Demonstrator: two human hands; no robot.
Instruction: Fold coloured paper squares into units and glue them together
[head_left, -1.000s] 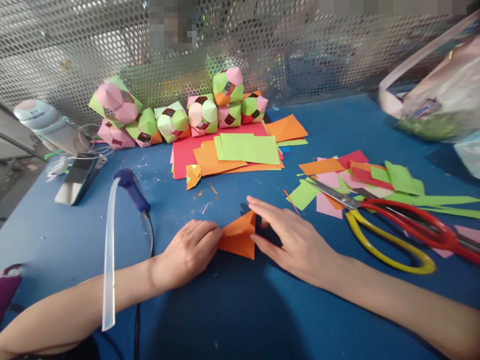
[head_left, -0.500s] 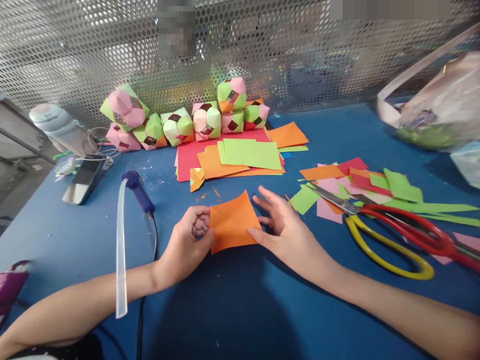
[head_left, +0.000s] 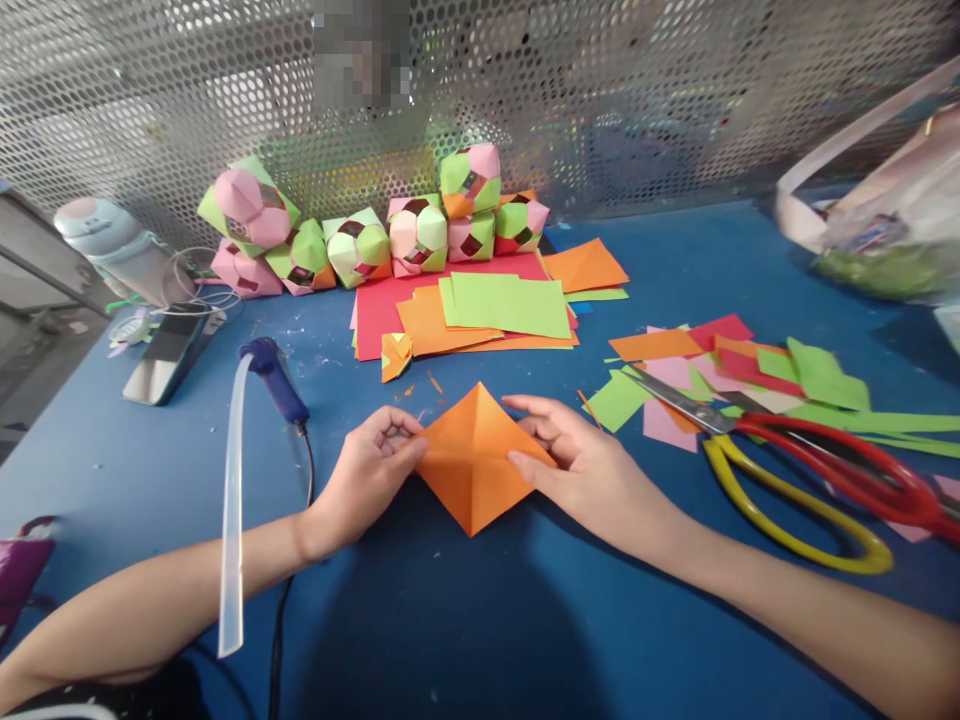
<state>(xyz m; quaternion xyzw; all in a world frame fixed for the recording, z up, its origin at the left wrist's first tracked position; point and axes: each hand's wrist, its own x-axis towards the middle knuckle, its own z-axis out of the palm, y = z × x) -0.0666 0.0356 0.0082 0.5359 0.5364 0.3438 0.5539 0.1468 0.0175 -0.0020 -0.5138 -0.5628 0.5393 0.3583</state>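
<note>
Bare surface (head_left: 450, 640) lies open on the near side of the orange paper square (head_left: 472, 475). Leftward, the glue gun (head_left: 281, 385) stands in the way — its glue stick (head_left: 233, 480) crosses before the left arm (head_left: 165, 610), its cord (head_left: 279, 630) passing beneath. Rightward, scissors (head_left: 832, 450) and paper scraps (head_left: 619, 398) block a low sweep; behind them room opens toward the bag (head_left: 892, 215). Straight ahead, stacked paper sheets (head_left: 506, 305) and folded paper balls (head_left: 358, 248) bar the way.
</note>
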